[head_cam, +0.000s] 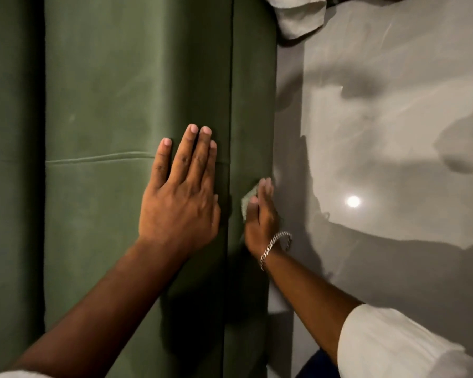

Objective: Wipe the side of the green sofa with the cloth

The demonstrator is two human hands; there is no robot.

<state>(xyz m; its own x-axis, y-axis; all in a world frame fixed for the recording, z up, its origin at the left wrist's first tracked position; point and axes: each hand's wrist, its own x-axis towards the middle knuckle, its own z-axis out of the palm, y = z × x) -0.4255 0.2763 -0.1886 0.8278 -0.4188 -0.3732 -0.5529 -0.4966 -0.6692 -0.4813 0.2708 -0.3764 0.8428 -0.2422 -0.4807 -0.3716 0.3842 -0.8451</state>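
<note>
Pressing two hands to one green sofa (137, 91), we see velvety fabric with piped seams. Our left hand (179, 197) lies flat and open on the sofa's top. Our right hand (260, 214), with one chain bracelet (275, 245), holds one small pale cloth (248, 199) against the sofa's side, beside glossy grey floor (380, 118).

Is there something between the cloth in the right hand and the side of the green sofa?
Nothing visible. The right hand presses the cloth directly against the side of the green sofa. The left hand lies flat on the sofa's top, beside the seam, and does not block the side.
</note>
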